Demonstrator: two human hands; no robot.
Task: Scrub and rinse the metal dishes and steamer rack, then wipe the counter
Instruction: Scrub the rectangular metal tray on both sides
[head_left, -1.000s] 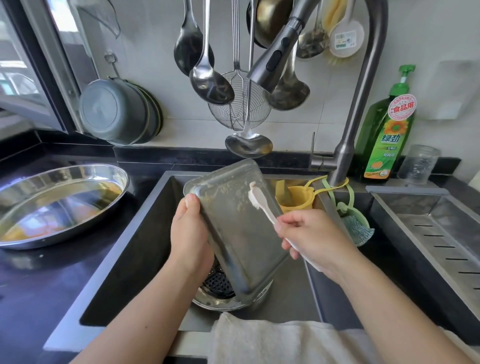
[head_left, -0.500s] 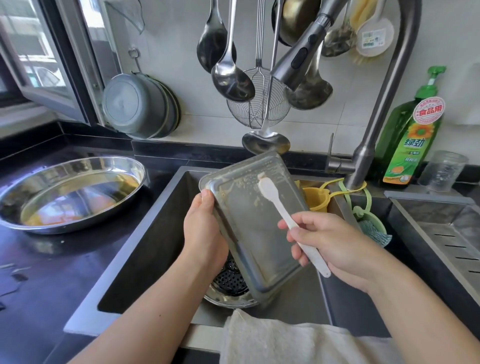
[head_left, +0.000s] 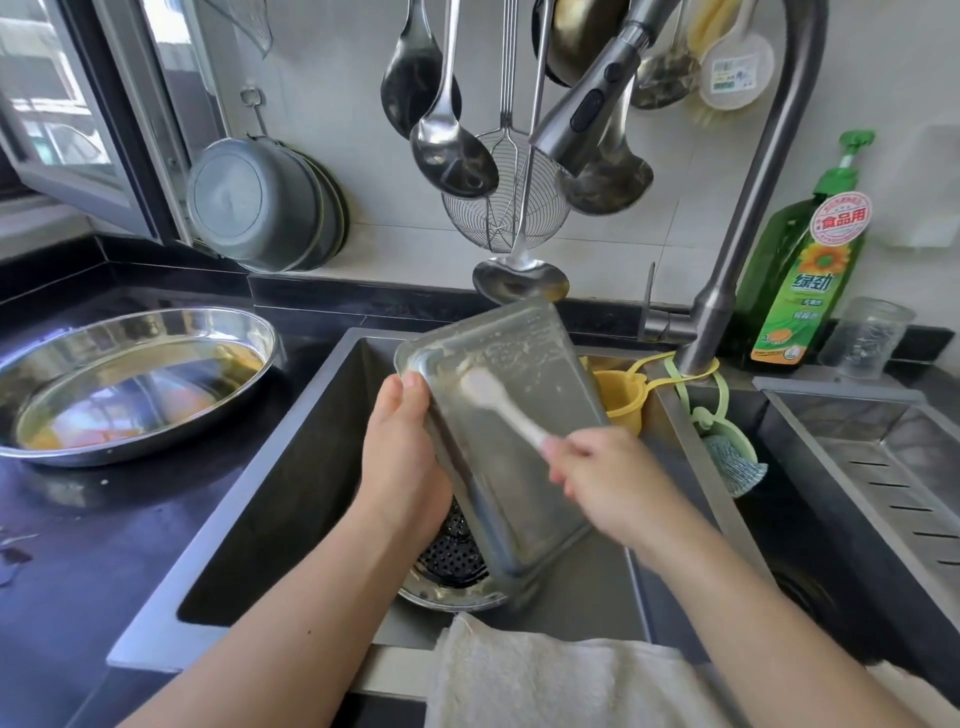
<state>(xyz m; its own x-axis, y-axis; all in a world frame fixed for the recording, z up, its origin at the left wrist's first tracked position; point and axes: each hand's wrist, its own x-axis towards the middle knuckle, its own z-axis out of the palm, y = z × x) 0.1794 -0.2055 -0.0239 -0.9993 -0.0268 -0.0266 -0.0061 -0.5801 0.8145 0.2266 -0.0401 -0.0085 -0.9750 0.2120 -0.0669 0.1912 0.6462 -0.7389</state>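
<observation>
Over sink: my L hand grips tilted rectangular tray; R hand, gripping white brush, has moved brush head up-left vs. 0.5 s ago.

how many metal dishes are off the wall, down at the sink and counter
3 that I can see: a round dish on the counter at left, a rectangular tray held tilted over the sink by the left hand, and a perforated steamer rack beneath it; more may be hidden.

right hand and brush motion-blurred
</observation>
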